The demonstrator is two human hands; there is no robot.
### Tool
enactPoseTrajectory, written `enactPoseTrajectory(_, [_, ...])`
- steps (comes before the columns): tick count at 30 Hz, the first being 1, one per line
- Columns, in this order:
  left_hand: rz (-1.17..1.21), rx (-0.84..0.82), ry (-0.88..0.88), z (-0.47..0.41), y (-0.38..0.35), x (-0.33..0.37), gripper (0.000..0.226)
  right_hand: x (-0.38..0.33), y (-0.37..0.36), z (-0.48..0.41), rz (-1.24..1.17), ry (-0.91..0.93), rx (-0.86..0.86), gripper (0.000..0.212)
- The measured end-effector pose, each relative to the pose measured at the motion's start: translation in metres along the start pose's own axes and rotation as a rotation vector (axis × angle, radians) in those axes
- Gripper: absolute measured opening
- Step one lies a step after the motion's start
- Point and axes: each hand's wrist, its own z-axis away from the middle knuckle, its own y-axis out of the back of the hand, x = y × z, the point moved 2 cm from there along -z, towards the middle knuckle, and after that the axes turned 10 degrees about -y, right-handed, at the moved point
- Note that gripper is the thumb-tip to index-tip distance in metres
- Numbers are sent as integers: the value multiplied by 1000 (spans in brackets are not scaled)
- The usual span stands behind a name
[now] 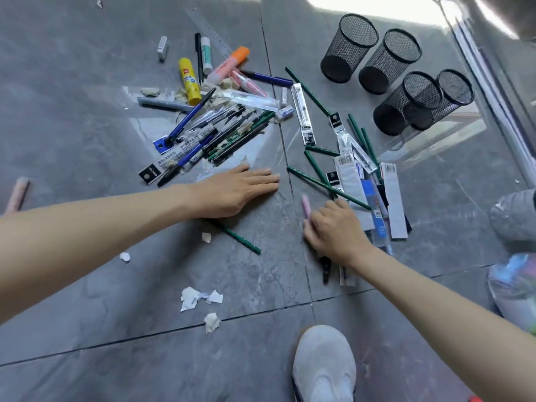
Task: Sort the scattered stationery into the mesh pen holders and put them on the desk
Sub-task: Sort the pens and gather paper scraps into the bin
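Stationery lies scattered on the grey tiled floor: a pile of blue pens and green pencils (pixel 220 132), a yellow glue stick (pixel 189 81), an orange highlighter (pixel 229 64), and packaged refills (pixel 362 181) to the right. Several black mesh pen holders (pixel 390 60) stand at the upper right, seemingly holding nothing. My left hand (pixel 235 192) lies flat on the floor with straight fingers, just below the pile, its wrist over a green pencil (pixel 242 240). My right hand (pixel 333 227) curls its fingers around a pink pen (pixel 306 206) beside the refill packs.
Torn paper scraps (pixel 200 297) litter the floor near me. My white shoe (pixel 323 364) is at the bottom. A clear plastic box (pixel 429 140) sits behind the holders, a plastic bag (pixel 513 288) at the right edge, a pink marker (pixel 18 194) at far left.
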Motion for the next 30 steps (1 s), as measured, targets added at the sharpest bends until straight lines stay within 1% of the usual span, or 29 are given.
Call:
enactPoseTrajectory(3, [88, 12, -88, 30, 0, 1, 70, 14, 5, -5, -38, -165, 35, 24])
enactPoseTrajectory(5, [120, 39, -146, 46, 2, 5, 68, 4, 9, -11, -101, -195, 62, 25])
enactPoseTrajectory(7, [74, 73, -134, 57, 3, 3, 58, -23, 12, -16, -187, -142, 97, 33])
enactPoseTrajectory(8, [35, 90, -87, 63, 5, -1, 53, -41, 13, -18, -236, -95, 96, 38])
enactPoseTrajectory(9, [10, 97, -32, 67, 6, -6, 54, -59, 14, -19, -282, -45, 75, 42])
enactPoseTrajectory(10, [1, 93, 21, 71, 7, -10, 61, -76, 12, -20, -311, 4, 47, 44])
enactPoseTrajectory(11, [-1, 88, 50, 76, 6, -14, 67, -91, 10, -21, -314, 48, 28, 44])
enactPoseTrajectory(13, [12, 71, 54, 84, 4, -17, 60, -104, 3, -21, -275, 111, 14, 37])
enactPoseTrajectory(16, [53, 114, 49, 99, -1, -14, 54, -92, 0, -21, -226, 183, 17, 24])
enactPoseTrajectory(20, [161, 169, 126, 113, -11, 2, 50, -55, 0, -12, -185, 314, 35, 22])
enactPoseTrajectory(24, [209, 158, 91, 100, -17, 31, 64, -38, -2, -3, -205, 350, 41, 22])
enactPoseTrajectory(27, [228, 254, 220, 84, -13, 27, 66, -40, -2, 0, -232, 324, 34, 22])
enactPoseTrajectory(28, [206, 260, 244, 77, -9, 22, 65, -41, -2, -1, -241, 296, 38, 21])
enactPoseTrajectory(30, [132, 211, 229, 61, -3, 15, 59, -43, -1, -1, -249, 257, 60, 18])
